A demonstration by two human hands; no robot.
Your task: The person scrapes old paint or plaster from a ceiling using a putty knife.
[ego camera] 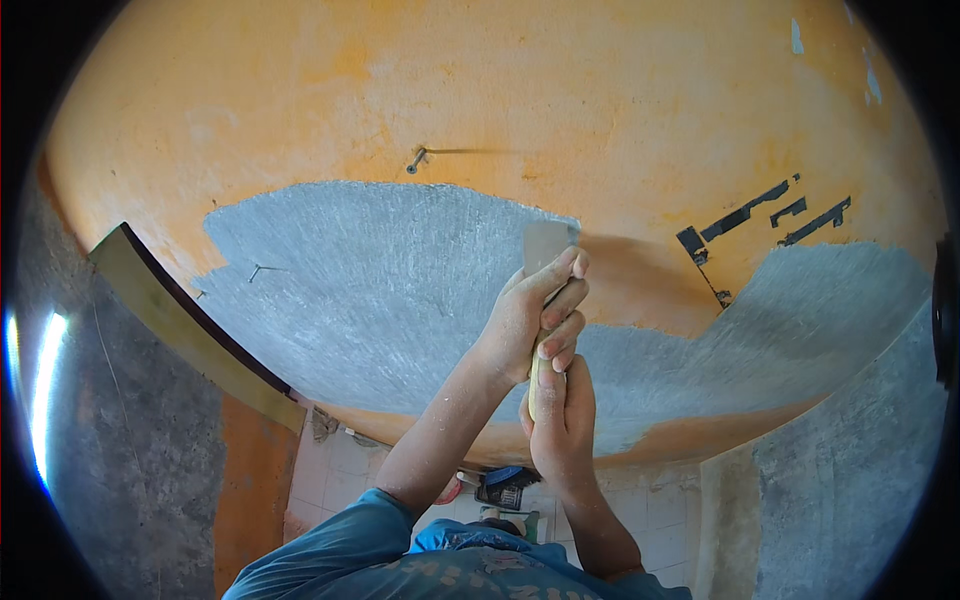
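Observation:
My left hand [536, 311] grips a scraper close to its flat metal blade [547, 244], fingers wrapped around it. Below it, my right hand [561, 420] holds the lower part of the pale yellow handle [534, 390]. The blade lies against the wall, where the bare grey surface [360, 277] meets the orange paint [600, 97]. Its upper edge sits near the paint's ragged border. Pale dust covers both hands and the left forearm.
A screw [416, 160] sticks out of the orange paint, and another fastener [259, 271] from the grey area. Black residue strips [742, 214] mark the wall at right. An opening's edge [195, 337] is at left. A black crate [499, 495] stands on the tiled floor [637, 510].

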